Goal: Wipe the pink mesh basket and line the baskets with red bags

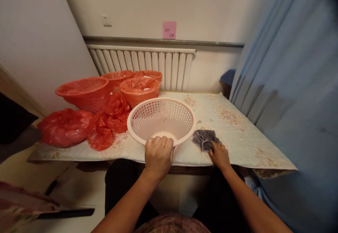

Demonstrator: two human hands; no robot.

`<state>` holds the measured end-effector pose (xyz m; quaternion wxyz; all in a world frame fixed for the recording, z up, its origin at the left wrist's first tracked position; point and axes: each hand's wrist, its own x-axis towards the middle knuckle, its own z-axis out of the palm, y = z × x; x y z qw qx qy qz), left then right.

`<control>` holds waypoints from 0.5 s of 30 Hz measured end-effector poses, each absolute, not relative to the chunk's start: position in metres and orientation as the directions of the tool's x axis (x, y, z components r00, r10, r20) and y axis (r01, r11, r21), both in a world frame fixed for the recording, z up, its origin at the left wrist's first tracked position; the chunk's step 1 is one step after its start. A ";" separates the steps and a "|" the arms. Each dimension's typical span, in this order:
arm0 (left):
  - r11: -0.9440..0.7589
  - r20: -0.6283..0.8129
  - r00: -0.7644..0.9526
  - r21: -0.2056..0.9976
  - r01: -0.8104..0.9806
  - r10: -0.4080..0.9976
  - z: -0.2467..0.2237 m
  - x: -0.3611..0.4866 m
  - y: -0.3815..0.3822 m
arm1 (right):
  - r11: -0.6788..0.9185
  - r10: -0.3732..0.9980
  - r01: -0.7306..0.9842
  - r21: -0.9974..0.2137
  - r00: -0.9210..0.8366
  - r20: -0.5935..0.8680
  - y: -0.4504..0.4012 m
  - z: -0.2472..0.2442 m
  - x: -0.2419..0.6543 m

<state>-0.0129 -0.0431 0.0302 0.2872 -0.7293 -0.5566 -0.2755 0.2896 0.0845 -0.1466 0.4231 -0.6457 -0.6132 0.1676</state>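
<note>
A pale pink perforated plastic basket stands at the near edge of the cloth-covered table, its open top facing up and nothing seen inside. My left hand is closed over the basket's near rim, knuckles up. To the right of the basket lies a crumpled dark grey cloth with a lighter border. My right hand grips the near right corner of that cloth, its fingertips partly hidden by the folds.
Several baskets lined with red plastic bags crowd the back left. In front of them sit a bulky red bag and crumpled red plastic. A radiator stands behind the table; a blue curtain hangs along the right.
</note>
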 end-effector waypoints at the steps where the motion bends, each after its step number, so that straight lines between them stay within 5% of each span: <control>1: -0.219 0.722 0.229 -0.110 0.970 0.652 0.030 -0.013 -0.044 | 0.083 0.930 0.546 -0.834 0.258 0.262 0.088 -0.144 0.291; 6: -0.229 0.717 0.229 -0.099 0.968 0.658 0.030 -0.016 -0.044 | 0.082 0.881 0.249 -0.965 0.435 0.186 0.101 -0.103 0.282; 11: -0.239 0.710 0.230 -0.090 0.967 0.666 0.027 -0.018 -0.044 | 0.375 0.822 -0.012 -0.927 0.465 0.327 0.059 -0.022 0.247; 15: -0.252 0.716 0.232 -0.080 0.964 0.659 0.027 -0.019 -0.044 | 0.523 0.704 0.389 -0.758 0.305 0.642 0.017 0.028 0.205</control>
